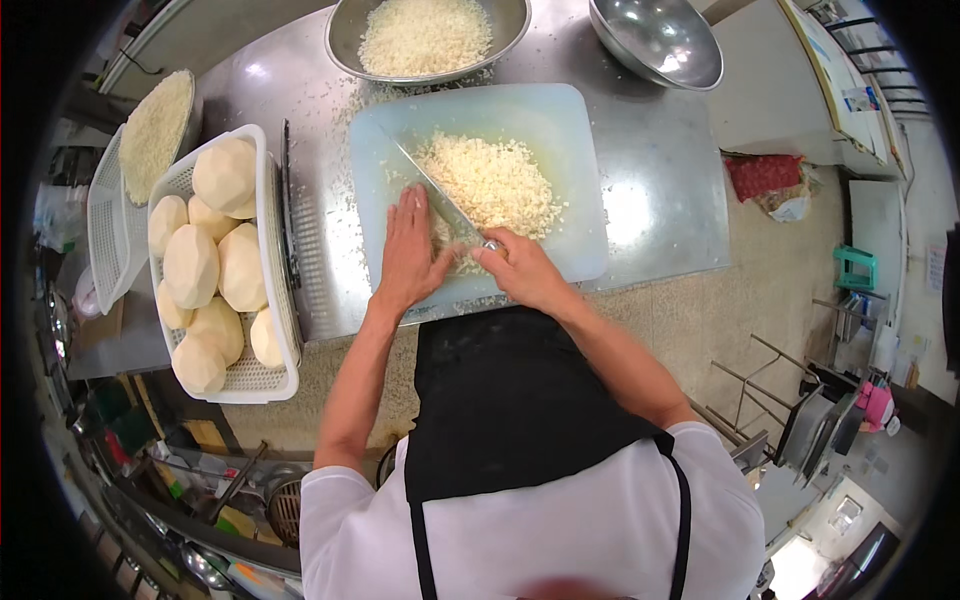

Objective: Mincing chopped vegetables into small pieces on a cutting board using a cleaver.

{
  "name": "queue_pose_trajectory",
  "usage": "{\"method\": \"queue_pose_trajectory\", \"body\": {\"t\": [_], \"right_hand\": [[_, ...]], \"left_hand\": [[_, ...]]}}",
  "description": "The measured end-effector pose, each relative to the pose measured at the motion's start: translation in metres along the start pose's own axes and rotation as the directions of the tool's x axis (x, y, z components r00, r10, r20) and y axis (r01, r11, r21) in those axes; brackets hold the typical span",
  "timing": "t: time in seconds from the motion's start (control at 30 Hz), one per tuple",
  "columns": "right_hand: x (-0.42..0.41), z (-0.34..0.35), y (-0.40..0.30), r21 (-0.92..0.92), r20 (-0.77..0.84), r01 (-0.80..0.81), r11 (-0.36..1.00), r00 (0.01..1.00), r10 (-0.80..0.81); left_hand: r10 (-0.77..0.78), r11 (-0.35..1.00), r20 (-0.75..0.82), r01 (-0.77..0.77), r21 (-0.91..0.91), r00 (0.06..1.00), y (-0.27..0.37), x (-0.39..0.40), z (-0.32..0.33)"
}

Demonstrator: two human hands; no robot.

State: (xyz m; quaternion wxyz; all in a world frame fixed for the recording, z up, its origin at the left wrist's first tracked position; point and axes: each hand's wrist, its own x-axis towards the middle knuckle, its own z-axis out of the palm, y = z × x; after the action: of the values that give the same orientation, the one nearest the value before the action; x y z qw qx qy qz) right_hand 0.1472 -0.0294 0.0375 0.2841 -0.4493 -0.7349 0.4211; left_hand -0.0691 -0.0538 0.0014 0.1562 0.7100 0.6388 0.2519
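My right hand [521, 266] grips the handle of a kitchen knife [442, 189], whose broad blade points up and to the left across a pale plastic cutting board [577, 135]. Flat and empty, my left hand [411, 247] rests on the left of the board with its thumb spread toward the knife handle. The fingertips are close to the blade; whether they touch it I cannot tell. A heap of finely diced pale vegetable [491, 184] lies on the blade's far side. Smaller bits [469, 264] are scattered between my hands, partly hidden by the thumb.
A steel bowl [517, 37] of diced vegetable stands behind the board on the steel table [660, 187], with another steel bowl [660, 37] to its right. Left is a white plastic basket [291, 379] of peeled root vegetables [191, 266]; beyond it, another heaped bowl [193, 124].
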Motion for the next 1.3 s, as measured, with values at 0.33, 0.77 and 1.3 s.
{"method": "queue_pose_trajectory", "body": {"t": [0.33,0.77,1.3], "right_hand": [[-0.002,-0.041,-0.061,0.276,0.343,-0.591,0.758,0.797,0.497],[-0.023,-0.041,-0.057,0.279,0.316,-0.581,0.764,0.807,0.498],[-0.029,-0.038,-0.064,0.246,0.322,-0.609,0.754,0.786,0.529]], "left_hand": [[-0.03,0.969,-0.021,0.035,0.244,0.999,0.004,0.005,0.038],[-0.045,0.993,0.122,0.03,0.116,0.992,0.006,-0.036,-0.008],[-0.1,0.993,-0.368,0.115,0.017,0.924,0.004,0.01,0.007]]}}
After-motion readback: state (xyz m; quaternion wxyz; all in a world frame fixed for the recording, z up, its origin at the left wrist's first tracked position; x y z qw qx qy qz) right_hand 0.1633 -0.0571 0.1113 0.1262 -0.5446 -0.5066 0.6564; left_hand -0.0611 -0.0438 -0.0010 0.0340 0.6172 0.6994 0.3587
